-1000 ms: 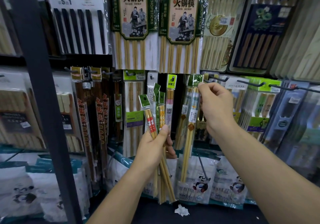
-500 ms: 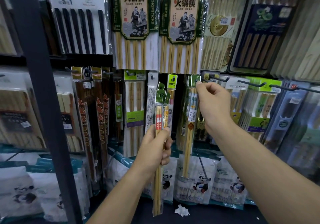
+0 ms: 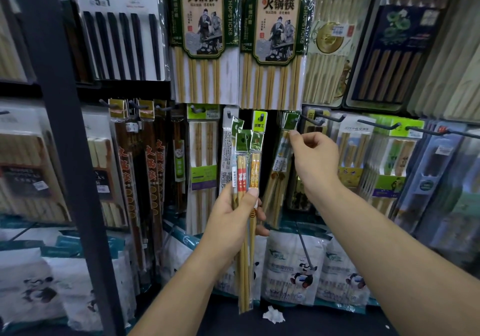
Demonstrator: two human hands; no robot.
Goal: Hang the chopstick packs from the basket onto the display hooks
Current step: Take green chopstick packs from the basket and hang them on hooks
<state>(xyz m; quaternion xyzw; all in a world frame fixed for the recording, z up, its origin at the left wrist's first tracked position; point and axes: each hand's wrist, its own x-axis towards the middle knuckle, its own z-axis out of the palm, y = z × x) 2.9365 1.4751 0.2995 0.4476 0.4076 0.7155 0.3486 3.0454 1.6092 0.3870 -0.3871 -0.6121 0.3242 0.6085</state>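
slim clear-wrapped bamboo chopstick packs with green header cards (image 3: 245, 174) are gripped upright in the left hand (image 3: 233, 221).
another green-topped bamboo chopstick pack (image 3: 280, 164), its header at a dark metal hook (image 3: 294, 120), is pinched near the top by the right hand (image 3: 315, 159); large hot-pot chopstick packs (image 3: 205, 37) are hung above.

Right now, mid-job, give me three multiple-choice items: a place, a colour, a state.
1. The pack pinched by the right hand is: A in a basket; B at a hook; C on the floor.
2. The band on the front chopsticks in the left hand is: A blue; B black; C red.
3. The left hand is: A gripping packs; B open; C out of view.
B, its green header meets the hook; C, red print shows; A, it curls round them.
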